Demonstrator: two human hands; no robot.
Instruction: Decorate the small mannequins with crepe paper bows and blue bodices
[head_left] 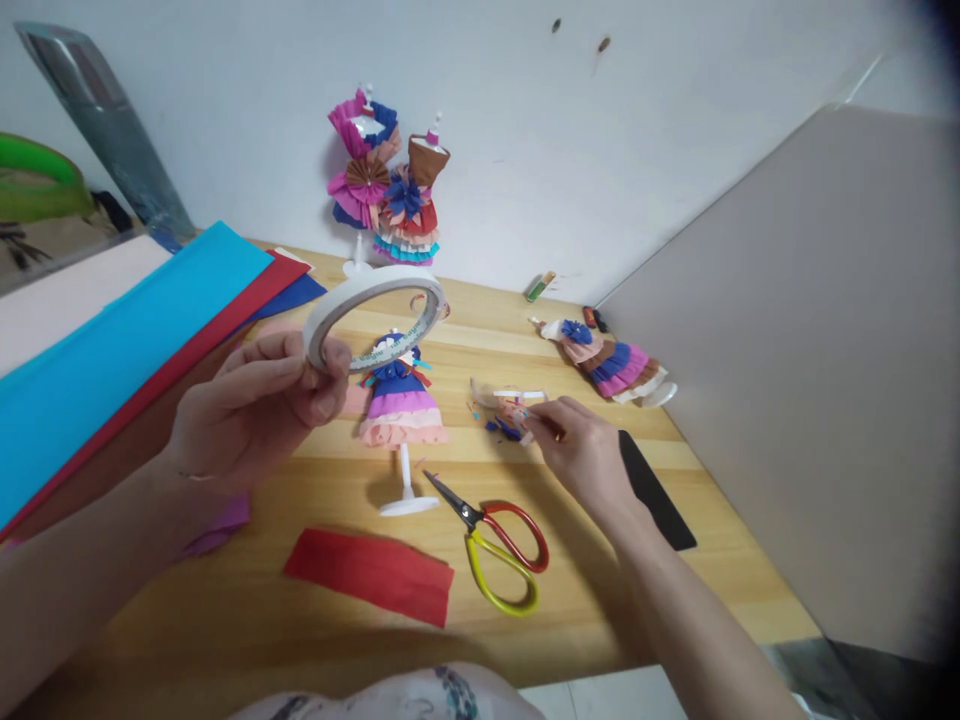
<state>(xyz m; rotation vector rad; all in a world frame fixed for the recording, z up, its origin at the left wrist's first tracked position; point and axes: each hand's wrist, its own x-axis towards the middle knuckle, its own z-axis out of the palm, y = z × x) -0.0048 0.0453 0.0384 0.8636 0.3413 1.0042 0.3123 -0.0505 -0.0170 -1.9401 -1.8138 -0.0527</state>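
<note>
My left hand pinches a white roll of tape at its lower left edge and holds it up over the table. Behind and below the roll, a small dress form in blue, purple and pink stands upright. My right hand has its thumb and fingertips together at a little heap of paper scraps; what is between them is too small to name. Scissors with one red and one yellow handle lie in front of the form. Left of them lies a red strip.
Two dressed forms stand by the wall. Another dressed form lies at the right, near a black flat object. Coloured sheets are spread on the left. A small green tube lies by the wall.
</note>
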